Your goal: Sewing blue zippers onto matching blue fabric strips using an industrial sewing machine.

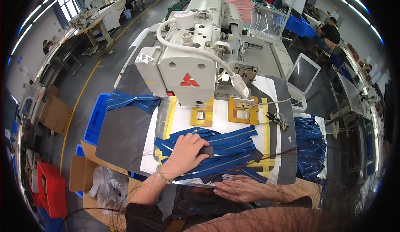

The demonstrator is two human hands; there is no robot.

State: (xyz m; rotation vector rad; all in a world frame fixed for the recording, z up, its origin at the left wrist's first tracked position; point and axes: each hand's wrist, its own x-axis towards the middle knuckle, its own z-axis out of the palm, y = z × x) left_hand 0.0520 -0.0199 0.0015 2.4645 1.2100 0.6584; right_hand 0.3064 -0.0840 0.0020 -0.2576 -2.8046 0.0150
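Observation:
Blue strips (225,142), each with a silvery line along it like a zipper, lie in a loose pile on the white sheet at the machine's front. My left hand (188,152) rests on the pile's left part, fingers bent and thumb apart from them. A small dark patch (206,151) shows between its thumb and forefinger; whether it is pinched is not visible. At the table's front edge my right hand (237,188) lies with fingers stretched out, close to the lower strip ends and a dark end piece (211,178).
A white sewing machine (187,65) stands over the table, with two yellow-edged frames (201,117) below it. Small snips (276,119) lie at right. More strips hang over the left (132,102) and right (310,146) sides. A cardboard box (89,165) and a screen (304,74) flank the table.

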